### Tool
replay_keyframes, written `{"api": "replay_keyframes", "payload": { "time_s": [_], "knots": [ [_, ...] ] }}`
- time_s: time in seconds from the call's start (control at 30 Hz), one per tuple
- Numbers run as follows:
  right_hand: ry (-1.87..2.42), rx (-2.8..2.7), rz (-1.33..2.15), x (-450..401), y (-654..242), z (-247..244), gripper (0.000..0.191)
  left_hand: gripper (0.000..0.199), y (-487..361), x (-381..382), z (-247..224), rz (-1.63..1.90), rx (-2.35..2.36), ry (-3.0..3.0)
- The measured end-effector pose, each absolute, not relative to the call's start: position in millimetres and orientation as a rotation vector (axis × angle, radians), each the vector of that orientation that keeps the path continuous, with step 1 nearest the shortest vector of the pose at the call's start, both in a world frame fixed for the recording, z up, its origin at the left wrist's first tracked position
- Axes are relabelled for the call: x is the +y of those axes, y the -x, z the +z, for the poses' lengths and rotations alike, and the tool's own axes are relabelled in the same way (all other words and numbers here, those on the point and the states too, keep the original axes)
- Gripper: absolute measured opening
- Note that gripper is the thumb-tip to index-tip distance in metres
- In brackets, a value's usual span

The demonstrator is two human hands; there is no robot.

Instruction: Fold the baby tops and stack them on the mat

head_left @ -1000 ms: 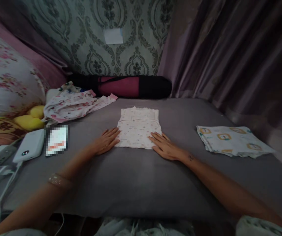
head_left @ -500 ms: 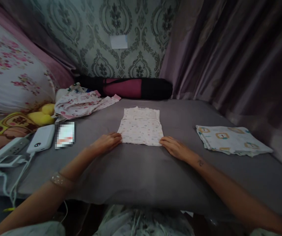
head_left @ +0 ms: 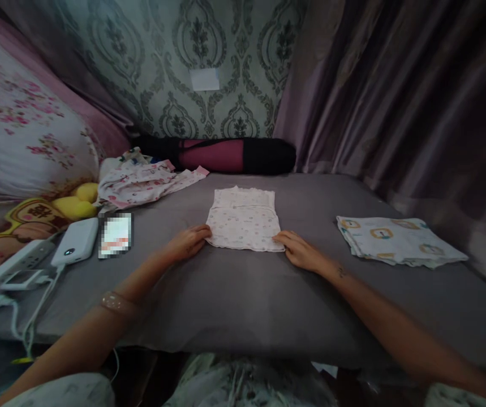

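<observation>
A small white shirt [head_left: 245, 217] with a faint print lies folded into a near-square on the grey bed sheet [head_left: 226, 299]. At its lower left corner is my left hand [head_left: 189, 242], its fingers closed on the edge of the cloth. My right hand [head_left: 300, 250] grips the lower right corner, thumb and fingers pinched together there. The shirt lies flat, with a fold line across its upper part.
To the right lies a folded white cloth [head_left: 399, 242] with yellow patterns. On the left are a power bank [head_left: 75, 240], a power strip [head_left: 13, 268], cables, a plush toy [head_left: 26, 232] and crumpled clothes [head_left: 136, 183]. A black-and-maroon rolled bag [head_left: 213, 155] rests along the wall.
My right fingers have moved slightly inward over the shirt's lower right corner. The left hand stays at its corner. The whole view has shifted a little.
</observation>
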State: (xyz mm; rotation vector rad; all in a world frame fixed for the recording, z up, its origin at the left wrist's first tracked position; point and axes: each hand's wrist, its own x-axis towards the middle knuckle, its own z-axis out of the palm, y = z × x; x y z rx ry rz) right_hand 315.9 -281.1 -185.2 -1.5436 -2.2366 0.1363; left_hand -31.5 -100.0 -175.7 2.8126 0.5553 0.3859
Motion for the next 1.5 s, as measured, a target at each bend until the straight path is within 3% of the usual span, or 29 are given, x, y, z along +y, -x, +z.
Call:
{"api": "replay_keyframes", "payload": {
  "time_s": [0.13,0.3,0.5,0.77,1.07,1.3,1.5],
  "knots": [
    [1.549,-2.208,0.172,-276,-315,-179,0.039,0.035,27,-95,-175,0.468,0.593,-2.675],
    [1.552,-2.254,0.305,-282,-315,-167,0.041,0.041,24,-89,-170,0.422,0.829,-2.53],
    [1.588,-2.164,0.261,-280,-322,-181,0.03,0.045,23,-83,-172,0.404,0.972,-2.402],
    [1.574,-2.249,0.145,-285,-326,-188,0.038,0.037,34,-80,-180,0.415,0.724,-2.511],
    [1.451,-2.222,-0.004,-284,-329,-193,0.031,0.038,40,-84,-186,0.525,0.604,-2.545],
    [1.66,-2.316,0.048,-287,-324,-172,0.03,0.038,36,-86,-169,0.456,0.832,-2.379],
    [1.939,-1.892,0.142,-255,-324,-148,0.027,0.041,11,-67,-160,0.683,1.024,-2.051]
  ]
}}
